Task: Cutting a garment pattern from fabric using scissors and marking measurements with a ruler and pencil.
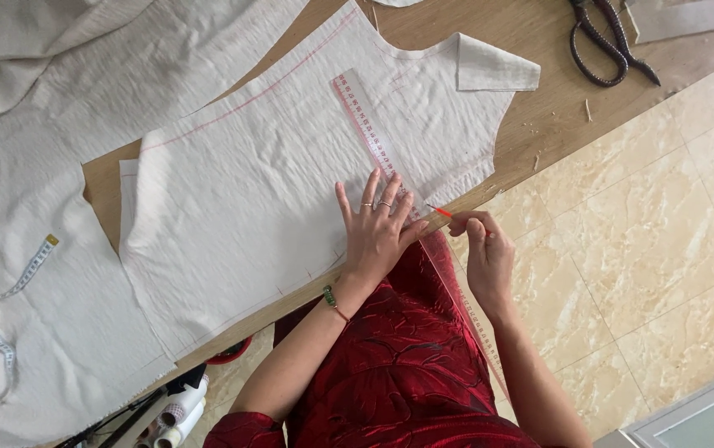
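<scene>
left hand (377,228) flat on ruler (373,137) | right hand (483,249) holds red pencil (440,211) beside

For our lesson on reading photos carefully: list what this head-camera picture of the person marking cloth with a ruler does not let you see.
- Ruler: its middle lies under the left hand; the markings are too small to read.
- Red marking tool: only the tip shows, the rest sits inside the right hand.
- Scissors: tops of the handles cut off by the upper edge.
- Tape measure: runs off the left edge.
- Cut cloth piece: its far corner is folded over.

Clear ruler (373,141) flat on cut cream fabric piece (290,191), thin red pencil (440,211) tip at its edge
</scene>
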